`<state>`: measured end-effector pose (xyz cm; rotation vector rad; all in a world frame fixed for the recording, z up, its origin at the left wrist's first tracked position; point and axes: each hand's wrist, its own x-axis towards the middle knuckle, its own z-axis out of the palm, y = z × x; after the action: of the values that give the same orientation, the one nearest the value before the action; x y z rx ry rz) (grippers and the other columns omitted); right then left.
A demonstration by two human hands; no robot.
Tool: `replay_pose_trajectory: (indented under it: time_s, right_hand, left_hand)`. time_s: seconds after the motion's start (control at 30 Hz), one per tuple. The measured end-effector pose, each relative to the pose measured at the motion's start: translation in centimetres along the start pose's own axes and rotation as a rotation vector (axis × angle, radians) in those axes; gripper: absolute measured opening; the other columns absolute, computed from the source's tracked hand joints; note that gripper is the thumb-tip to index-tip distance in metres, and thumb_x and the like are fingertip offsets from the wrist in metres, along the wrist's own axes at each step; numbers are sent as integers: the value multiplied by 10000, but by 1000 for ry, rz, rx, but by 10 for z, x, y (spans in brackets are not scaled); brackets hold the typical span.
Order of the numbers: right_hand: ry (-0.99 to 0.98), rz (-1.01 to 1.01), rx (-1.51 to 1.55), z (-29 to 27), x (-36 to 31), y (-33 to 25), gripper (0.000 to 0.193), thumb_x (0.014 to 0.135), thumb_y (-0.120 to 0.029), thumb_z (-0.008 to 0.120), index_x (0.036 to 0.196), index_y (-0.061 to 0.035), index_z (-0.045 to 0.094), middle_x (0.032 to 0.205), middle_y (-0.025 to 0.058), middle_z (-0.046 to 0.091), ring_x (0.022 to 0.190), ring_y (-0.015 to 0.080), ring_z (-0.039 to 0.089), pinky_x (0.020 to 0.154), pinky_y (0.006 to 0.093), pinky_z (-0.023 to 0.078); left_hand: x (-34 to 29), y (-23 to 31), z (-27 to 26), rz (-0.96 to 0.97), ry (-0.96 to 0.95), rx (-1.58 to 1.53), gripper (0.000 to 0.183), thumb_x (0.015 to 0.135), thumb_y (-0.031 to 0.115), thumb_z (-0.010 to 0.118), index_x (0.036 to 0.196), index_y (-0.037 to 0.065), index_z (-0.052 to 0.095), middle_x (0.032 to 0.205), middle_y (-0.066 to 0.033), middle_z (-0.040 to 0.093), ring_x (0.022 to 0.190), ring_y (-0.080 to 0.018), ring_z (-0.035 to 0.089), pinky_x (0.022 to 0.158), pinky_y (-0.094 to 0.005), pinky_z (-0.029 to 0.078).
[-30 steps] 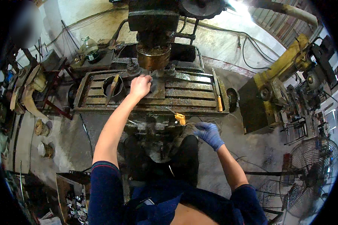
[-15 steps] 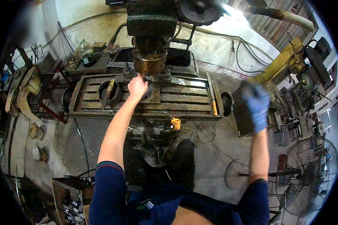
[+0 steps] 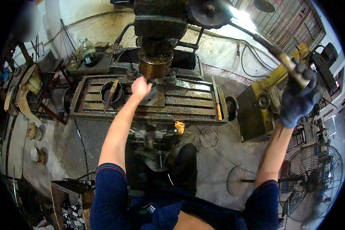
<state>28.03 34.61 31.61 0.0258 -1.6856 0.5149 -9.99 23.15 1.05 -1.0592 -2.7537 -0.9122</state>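
My bare left hand (image 3: 141, 88) is closed just below the brass-coloured spindle collar (image 3: 155, 64) of a milling or drilling machine, over the slotted worktable (image 3: 191, 100). What its fingers hold is hidden by the hand. Out to the right, my right hand (image 3: 299, 96) wears a blue and dark grey glove. Its fingers wrap around the worn grip of a long lever (image 3: 289, 65), which slants down from the machine head (image 3: 157, 25).
On the worktable are a round tin (image 3: 118, 94) with a brush (image 3: 111, 95) across it, and a file (image 3: 217, 100) with an orange handle. A yellow-handled tool (image 3: 179, 127) hangs at the front edge. A floor fan (image 3: 314, 180) stands at right, a green bottle (image 3: 88, 51) behind left.
My right hand has moved up and right onto the lever's grip. The lever has swung down from the upper right. My left hand stays under the spindle.
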Motion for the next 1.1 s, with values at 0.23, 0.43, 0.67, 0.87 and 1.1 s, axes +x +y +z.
replay_pose_trajectory:
  time_s: [0.23,0.43,0.67,0.87,1.1]
  right_hand:
    - [21,90,236,26,-50,-6,402,859,-459,459,716,-88,397,755,67,430,774,189,413,970,421,269]
    - [34,39,115,15,-49,6,390,876,-420,437,696,-82,360,725,65,424,752,198,435,933,432,308]
    - [69,25,158,32,-68,5,406,888,-401,446,714,-34,452,746,93,503,953,320,537,909,462,352]
    - [81,-14,87,30,-69,6,408,894,-375,460,691,-22,451,768,108,548,930,297,571,914,467,373]
    - [115,59,166,30,-76,5,376,901,-329,450,711,-6,479,877,152,605,950,253,562,907,364,378]
  left_hand:
    - [1,2,4,3,27,-46,310,662,277,702,762,-7,630,806,-189,629,792,-345,608,695,-426,491]
    - [-3,6,4,42,78,-22,302,661,274,700,756,-3,629,800,-194,626,782,-338,611,678,-418,494]
    - [-4,3,4,46,105,-16,286,654,264,703,715,-6,631,737,-198,620,739,-351,611,645,-421,496]
    - [-7,8,-4,42,71,10,299,656,260,705,748,-13,625,738,-202,621,732,-359,610,649,-430,494]
    - [-17,-2,-32,68,-174,-211,295,711,212,656,909,-4,621,725,-192,623,643,-305,618,620,-394,484]
